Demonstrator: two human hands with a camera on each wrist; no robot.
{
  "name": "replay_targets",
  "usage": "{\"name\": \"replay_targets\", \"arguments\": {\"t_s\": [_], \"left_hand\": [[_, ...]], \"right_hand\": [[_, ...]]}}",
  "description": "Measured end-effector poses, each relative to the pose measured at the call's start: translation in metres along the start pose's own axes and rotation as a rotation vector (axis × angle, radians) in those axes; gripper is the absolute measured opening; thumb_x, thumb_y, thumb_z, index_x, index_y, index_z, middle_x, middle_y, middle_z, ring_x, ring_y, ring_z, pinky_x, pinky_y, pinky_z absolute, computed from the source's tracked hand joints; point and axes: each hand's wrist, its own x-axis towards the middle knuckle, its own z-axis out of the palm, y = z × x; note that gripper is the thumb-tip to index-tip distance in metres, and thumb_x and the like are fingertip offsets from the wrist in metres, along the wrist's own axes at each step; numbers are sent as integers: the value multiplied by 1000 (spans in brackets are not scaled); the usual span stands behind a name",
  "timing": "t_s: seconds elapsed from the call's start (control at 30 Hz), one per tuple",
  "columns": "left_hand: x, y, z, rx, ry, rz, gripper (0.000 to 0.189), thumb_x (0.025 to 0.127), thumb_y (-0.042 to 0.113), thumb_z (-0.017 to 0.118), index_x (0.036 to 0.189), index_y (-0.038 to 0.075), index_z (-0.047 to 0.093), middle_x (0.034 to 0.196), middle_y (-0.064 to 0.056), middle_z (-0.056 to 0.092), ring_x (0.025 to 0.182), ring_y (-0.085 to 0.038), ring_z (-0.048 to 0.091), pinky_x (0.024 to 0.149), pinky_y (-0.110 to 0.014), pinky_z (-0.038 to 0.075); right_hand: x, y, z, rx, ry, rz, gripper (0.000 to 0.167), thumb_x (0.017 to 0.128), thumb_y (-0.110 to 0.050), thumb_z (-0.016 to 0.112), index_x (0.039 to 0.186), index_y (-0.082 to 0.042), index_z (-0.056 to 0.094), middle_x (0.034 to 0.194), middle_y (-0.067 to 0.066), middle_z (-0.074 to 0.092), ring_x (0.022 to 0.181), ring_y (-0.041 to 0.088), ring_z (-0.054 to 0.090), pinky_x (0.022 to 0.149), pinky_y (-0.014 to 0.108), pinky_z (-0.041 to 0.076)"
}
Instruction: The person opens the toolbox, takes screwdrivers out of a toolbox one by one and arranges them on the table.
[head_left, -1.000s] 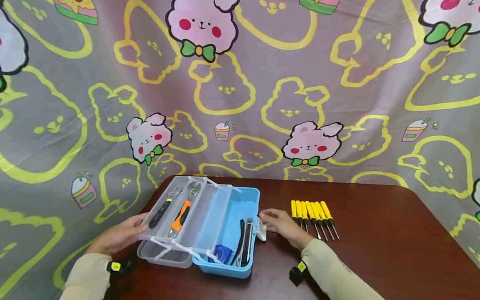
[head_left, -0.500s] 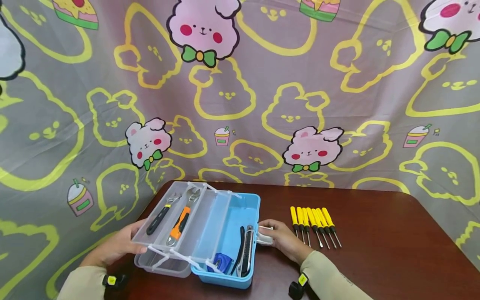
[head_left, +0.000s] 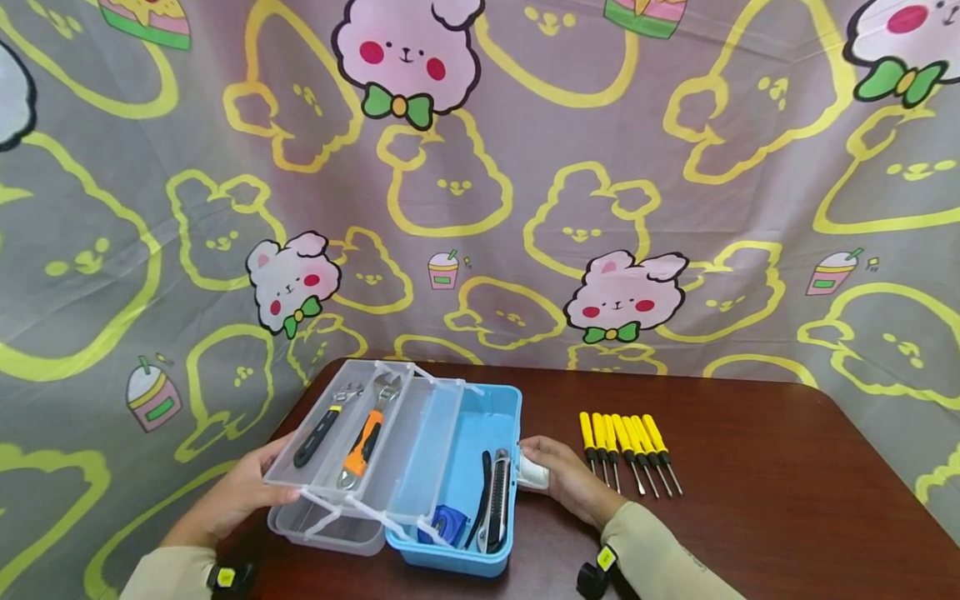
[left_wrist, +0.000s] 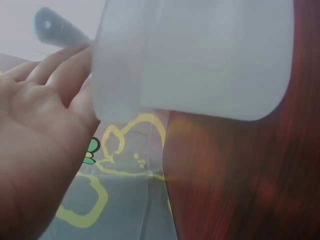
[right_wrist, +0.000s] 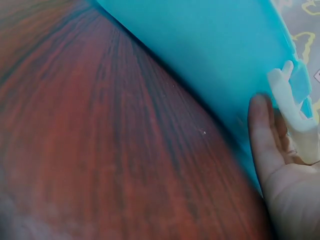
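A blue toolbox (head_left: 480, 562) stands with its clear lid (head_left: 326, 533) folded out to the left and its clear tray (head_left: 322, 475) raised. My left hand (head_left: 236, 496) touches the tray's left edge, fingers straight in the left wrist view. My right hand (head_left: 573, 479) is at the toolbox's right side, around the white latch (head_left: 532, 473), its fingers extended toward the blue wall. In the tray lie a black-handled adjustable wrench (head_left: 318, 437) and an orange-handled adjustable wrench (head_left: 363, 446). Inside the box are a blue tape measure (head_left: 450, 525), a utility knife (head_left: 495, 508) and a thin black-handled tool (head_left: 480, 500).
Several yellow-handled screwdrivers (head_left: 630, 442) lie in a row on the dark wooden table (head_left: 750, 483), right of the toolbox. A patterned cloth (head_left: 480, 167) hangs behind and on both sides. White hinged arms (head_left: 352, 504) join tray, lid and box.
My right hand has shifted at the latch, which has swung up and outward a little. My left hand stays by the tray's edge, now a little lower. The tools lie as before.
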Motion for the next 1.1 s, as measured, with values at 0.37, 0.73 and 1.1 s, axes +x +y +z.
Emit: {"name": "replay_targets", "arguments": {"t_s": [0.37,0.73,1.1], "left_hand": [[-1,8,7,-4,110,63,87,82,10,77,147,-13,23,140,-6,45,113,0,50,89,-17,42],[3,8,6,0,89,62,86,83,12,77,147,-12,24,141,-7,45,114,-1,50,89,-19,43],[-1,-6,1,-22,26,4,92,85,19,77,150,-9,19,146,-31,29,114,-5,51,88,-23,45]], "right_hand": [[1,3,1,20,-4,-13,38,98,-13,59,125,7,42,110,13,57,92,19,62,83,38,53],[0,2,0,18,10,-4,39,96,-14,62,124,5,43,111,16,58,93,21,62,84,41,53],[2,3,2,-3,46,12,43,93,-15,67,124,5,45,116,21,57,95,23,63,85,44,53]]}}
